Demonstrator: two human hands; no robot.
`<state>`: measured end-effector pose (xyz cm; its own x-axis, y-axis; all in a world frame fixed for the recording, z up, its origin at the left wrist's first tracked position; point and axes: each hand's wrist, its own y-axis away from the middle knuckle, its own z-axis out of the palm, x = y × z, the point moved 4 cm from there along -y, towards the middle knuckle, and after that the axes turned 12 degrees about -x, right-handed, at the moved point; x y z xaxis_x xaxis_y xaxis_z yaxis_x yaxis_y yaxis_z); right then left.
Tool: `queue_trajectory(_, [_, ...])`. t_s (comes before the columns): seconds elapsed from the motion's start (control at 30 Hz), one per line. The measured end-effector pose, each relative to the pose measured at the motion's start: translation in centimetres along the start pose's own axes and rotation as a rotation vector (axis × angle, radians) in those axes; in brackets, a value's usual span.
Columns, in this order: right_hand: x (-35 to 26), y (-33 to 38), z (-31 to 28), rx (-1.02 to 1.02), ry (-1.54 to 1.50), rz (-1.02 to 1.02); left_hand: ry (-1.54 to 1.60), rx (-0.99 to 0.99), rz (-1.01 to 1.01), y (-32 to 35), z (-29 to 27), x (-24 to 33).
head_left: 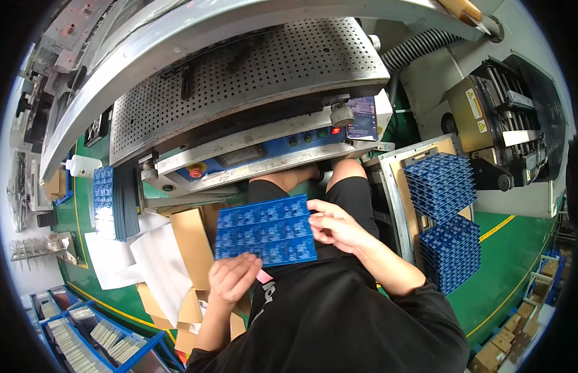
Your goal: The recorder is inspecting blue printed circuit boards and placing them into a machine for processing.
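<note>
A blue circuit board panel [264, 229], printed with rows of repeated patterns, is held above my lap. My left hand [234, 277] grips its near edge with the fingers on top, beside a small pink piece [264, 276]. At the panel's right edge my right hand [335, 227] pinches it between thumb and fingers. Both hands are closed on the same panel. To the right, two stacks of similar blue panels stand on a framed board: a far stack [441, 183] and a near stack [451, 252].
Ahead is a machine with a perforated metal top [251, 81], a red knob [195, 171] and a phone [362, 118] at its front. More panels [104, 199] stand at the left near a white bottle [84, 166]. An open cardboard box [192, 248] sits left of my legs.
</note>
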<state>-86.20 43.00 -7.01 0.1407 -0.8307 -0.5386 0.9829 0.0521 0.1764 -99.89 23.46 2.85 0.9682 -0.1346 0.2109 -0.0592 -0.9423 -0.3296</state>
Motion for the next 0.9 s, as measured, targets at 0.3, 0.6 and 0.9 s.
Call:
queue_trajectory(0.3, [-2.1,3.9,-0.6,0.215,0.337,-0.098,0.101,0.010,-0.265,-2.1,3.1,0.0])
queue_trajectory(0.6, [-10.4,3.9,-2.6,0.763,1.257,-0.534,2.016,0.122,-0.956,6.7,11.1,-2.6])
queue_trajectory(0.9, [-17.5,3.2,-7.8,1.068,2.012,-0.494,1.930,0.273,-1.014,5.7,11.6,-1.5])
